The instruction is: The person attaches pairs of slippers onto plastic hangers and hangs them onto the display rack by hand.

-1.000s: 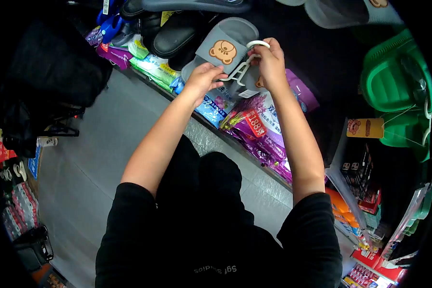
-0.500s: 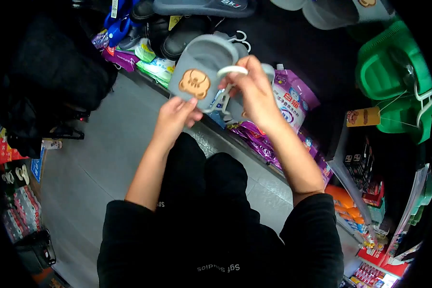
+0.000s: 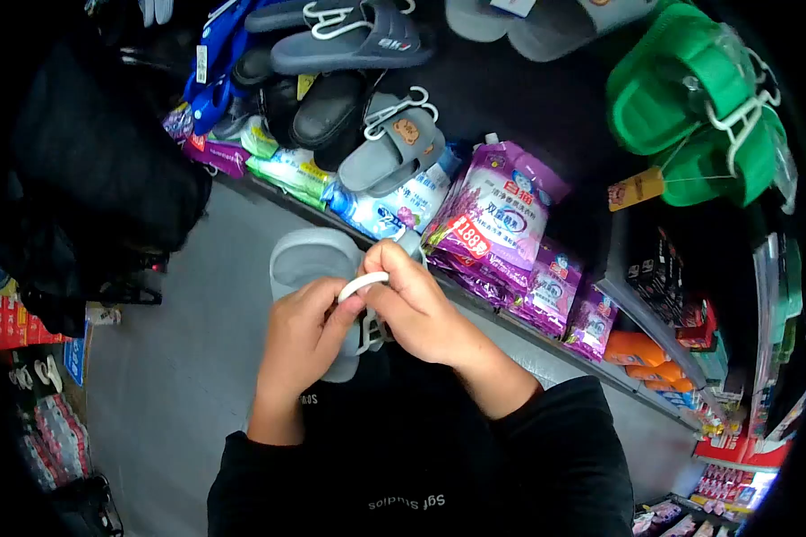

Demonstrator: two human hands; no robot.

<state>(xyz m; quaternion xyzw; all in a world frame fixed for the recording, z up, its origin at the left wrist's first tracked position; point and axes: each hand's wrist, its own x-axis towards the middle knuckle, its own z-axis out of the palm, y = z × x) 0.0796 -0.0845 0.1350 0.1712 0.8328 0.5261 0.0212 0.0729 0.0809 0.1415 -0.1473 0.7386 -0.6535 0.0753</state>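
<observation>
A pair of grey slippers [image 3: 312,253] hangs on a white plastic hanger, held low in front of my body. My right hand [image 3: 414,309] pinches the curved hook of the white hanger [image 3: 364,285] between thumb and fingers. My left hand [image 3: 303,338] is closed at the hook's other end, thumb and index finger against it, and covers part of the slippers. Its remaining fingers are hidden. Another small grey slipper pair [image 3: 392,150] with a brown bear patch and its own white hanger rests on the shelf beyond.
Purple detergent bags [image 3: 501,210] stand along the shelf edge, beside a blue and white bag [image 3: 398,201]. Green slippers [image 3: 681,103] hang at right. Dark blue slippers [image 3: 354,45] and black shoes [image 3: 327,112] lie at the back. Grey floor [image 3: 179,358] extends at left.
Both hands have drawn the grey slippers back from the shelf, down toward my body. My left hand has shifted from the bear patch to the hook. The view has moved too.
</observation>
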